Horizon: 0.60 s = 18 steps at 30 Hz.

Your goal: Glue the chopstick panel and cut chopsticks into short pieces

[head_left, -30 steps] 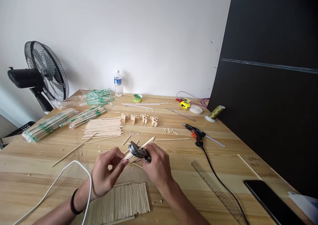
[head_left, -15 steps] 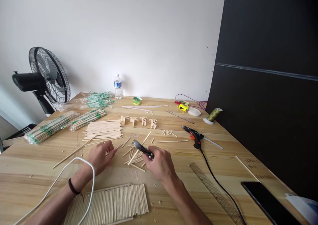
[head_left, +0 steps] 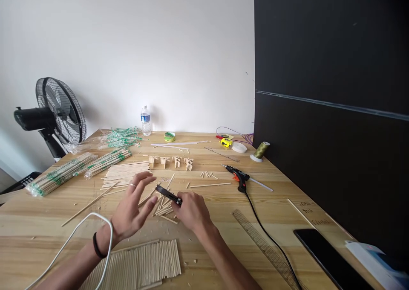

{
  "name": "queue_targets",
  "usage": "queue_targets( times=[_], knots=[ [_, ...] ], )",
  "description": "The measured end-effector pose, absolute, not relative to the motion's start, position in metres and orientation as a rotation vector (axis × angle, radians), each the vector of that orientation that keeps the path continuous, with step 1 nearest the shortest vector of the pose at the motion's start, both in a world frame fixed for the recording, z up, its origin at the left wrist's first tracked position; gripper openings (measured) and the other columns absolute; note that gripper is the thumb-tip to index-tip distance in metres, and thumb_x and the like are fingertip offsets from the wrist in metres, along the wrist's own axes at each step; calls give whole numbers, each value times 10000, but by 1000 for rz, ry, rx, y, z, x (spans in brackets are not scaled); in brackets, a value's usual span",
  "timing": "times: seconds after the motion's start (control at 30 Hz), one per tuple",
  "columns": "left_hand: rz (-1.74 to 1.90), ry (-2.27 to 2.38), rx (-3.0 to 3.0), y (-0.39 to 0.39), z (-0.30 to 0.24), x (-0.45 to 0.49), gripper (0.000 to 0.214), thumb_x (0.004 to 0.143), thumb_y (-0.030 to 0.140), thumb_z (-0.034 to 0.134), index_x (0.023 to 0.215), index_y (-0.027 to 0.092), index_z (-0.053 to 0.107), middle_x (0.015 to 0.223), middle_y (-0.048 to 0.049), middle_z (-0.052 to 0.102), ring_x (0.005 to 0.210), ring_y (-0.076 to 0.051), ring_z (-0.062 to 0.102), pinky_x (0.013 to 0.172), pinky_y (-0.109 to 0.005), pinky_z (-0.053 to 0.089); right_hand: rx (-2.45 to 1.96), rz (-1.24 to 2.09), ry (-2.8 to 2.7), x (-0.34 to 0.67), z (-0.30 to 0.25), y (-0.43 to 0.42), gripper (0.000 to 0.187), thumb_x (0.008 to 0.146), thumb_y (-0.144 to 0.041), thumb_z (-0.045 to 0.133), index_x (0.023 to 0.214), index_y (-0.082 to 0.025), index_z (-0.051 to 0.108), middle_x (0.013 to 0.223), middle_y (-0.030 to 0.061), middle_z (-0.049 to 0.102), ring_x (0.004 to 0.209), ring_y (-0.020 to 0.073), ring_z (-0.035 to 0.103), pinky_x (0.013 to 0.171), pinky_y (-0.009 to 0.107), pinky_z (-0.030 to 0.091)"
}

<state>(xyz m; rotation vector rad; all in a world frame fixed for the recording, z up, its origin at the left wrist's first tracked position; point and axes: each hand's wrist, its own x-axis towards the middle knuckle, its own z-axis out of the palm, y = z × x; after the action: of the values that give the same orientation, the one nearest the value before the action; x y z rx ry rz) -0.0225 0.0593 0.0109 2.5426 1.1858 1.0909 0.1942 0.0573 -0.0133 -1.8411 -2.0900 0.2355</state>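
Toward the front edge of the worktop (head_left: 28,217), left to right: the left hand (head_left: 130,211), fingers and thumb apart; a flat panel of pale wooden sticks (head_left: 153,262); a loose heap of cut wooden sticks (head_left: 165,210); over it, a dark metal plier-like tool (head_left: 167,193), clamped in the right hand (head_left: 193,212).

A: Centre of frame?
B: Pliers (head_left: 166,192): dark metal, dull sheen. Short sticks (head_left: 164,210): bare pale wood, matt.
A: Lower left of centre?
B: Stick mat (head_left: 137,264): wood, ribbed face. Tabletop (head_left: 220,200) all round: smooth wood, streaky grain, faint sheen.
A: Left side?
B: Stick packets (head_left: 64,173): clear plastic film, shiny. Fan housing (head_left: 36,118): black plastic; grille (head_left: 68,100), thin dark wire.
A: Right side?
B: Glue gun (head_left: 239,175): black plastic. Ruler (head_left: 258,240): see-through plastic. Phone (head_left: 329,256), lower right: glossy black, smooth.
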Motion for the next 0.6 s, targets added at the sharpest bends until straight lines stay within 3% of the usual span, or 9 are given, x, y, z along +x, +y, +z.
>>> queue_targets(
  times=[0.2,0.4,0.6],
  knots=[
    [696,1010,2987,56,18,22,498,972,352,551,1450,230,490,1552,-155,462,1379,-379,441,1110,-598,341,-1826,274,-2111,202,-14,61,233,937,-371,605,942,-244,801,858,79,815,791,240,757,658,283,422],
    [627,1087,3134,79,2,44,453,978,365,528,1385,170,570,1467,-184,560,1283,-387,506,1061,-589,364,-1828,286,-2101,216,-15,67,216,914,-293,645,1060,-231,791,928,115,809,855,250,760,711,285,441],
    [668,1062,3155,89,6,53,395,976,364,529,1296,146,609,1386,-181,607,1249,-373,524,1059,-558,388,-1866,298,-2070,218,-16,72,195,915,-284,633,971,-194,797,896,146,799,826,263,762,667,287,438]
  ],
)
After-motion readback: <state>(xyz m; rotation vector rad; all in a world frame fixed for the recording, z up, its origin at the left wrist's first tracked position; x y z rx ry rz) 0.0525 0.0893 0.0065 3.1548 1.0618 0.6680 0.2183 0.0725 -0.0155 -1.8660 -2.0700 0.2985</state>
